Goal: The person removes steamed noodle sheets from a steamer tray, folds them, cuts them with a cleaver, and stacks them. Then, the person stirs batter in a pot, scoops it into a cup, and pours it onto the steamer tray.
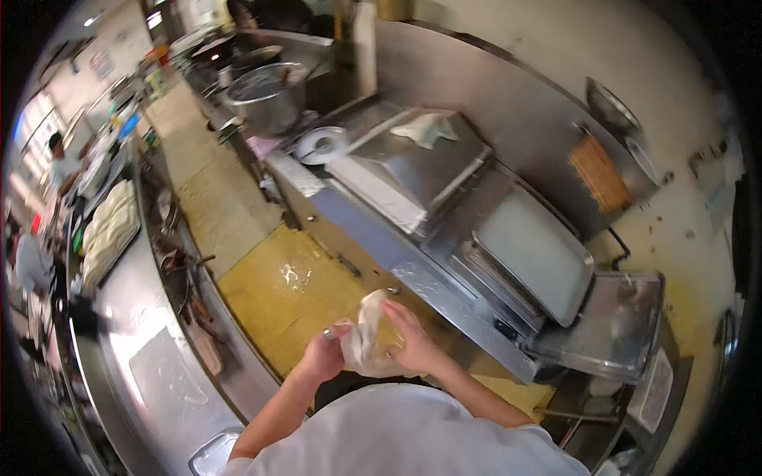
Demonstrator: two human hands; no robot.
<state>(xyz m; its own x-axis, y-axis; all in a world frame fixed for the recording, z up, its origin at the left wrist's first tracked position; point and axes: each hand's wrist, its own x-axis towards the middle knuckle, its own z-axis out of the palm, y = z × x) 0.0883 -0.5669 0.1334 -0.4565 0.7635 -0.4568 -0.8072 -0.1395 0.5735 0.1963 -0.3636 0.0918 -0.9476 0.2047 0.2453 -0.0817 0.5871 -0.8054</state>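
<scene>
In front of my body, a limp, creamy-white cloth (365, 337) hangs bunched between my two hands. My left hand (324, 355), with a ring on one finger, is closed on its left edge. The fingers of my right hand (409, 337) curl against the cloth's right side, pinching it near the top. Motion blurs the cloth's lower folds. Another whitish cloth (429, 129) lies on top of a metal box-shaped cover (421, 163) on the counter ahead to the right.
A large metal pot (268, 99) and a white ring-shaped item (322, 146) stand along the right counter, near stacked trays (536, 254). On the left steel counter (143, 317) sits a tray of pale rolls (109, 230). Yellowish floor (274, 289) runs between. Another person (65, 166) stands far left.
</scene>
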